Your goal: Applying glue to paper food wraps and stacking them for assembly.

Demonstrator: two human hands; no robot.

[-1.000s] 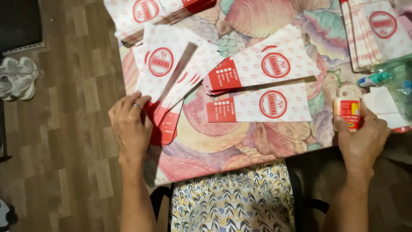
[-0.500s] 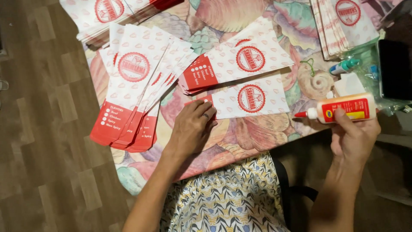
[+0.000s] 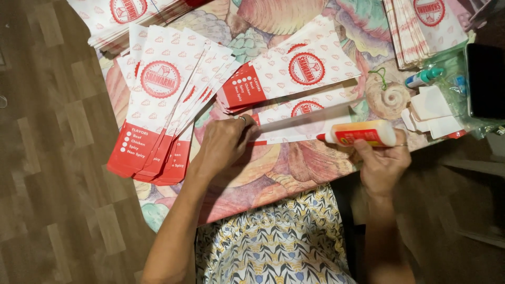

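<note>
Since 0.5 s ago the left hand [image 3: 223, 144] has slid from the middle of the flat paper sleeve [image 3: 305, 122] to its near left end, where the fingers now curl narrowly and press a folded-over flap down; a ring shows on 1 finger. The right hand [image 3: 381, 164] has swung the glue bottle [image 3: 360, 134] in from the right edge of the worktop [image 3: 273, 168]. The bottle now lies nearly level, its red nozzle pointing left and meeting the right end of the sleeve's folded strip. The right hand is wrapped around the bottle's rear half, thumb on top.

The sleeve lies near the front of the worktop, straight ahead of the person, stretched left to right between the 2 hands. It is white with small pale red marks, a red round emblem partly hidden under the fold, and a red band at its left end. Its long near edge is turned up, showing a plain whitish strip.

Just behind it sits a small stack of like sleeves [image 3: 294, 73], tilted. To the left, a fanned pile [image 3: 163, 105] overhangs the worktop's edge, red ends toward the person. More piles sit at the far left and far right corners. The worktop carries a flowered cloth. A second small bottle [image 3: 423, 78] lies to the right, beside folded white card [image 3: 434, 110].
</note>
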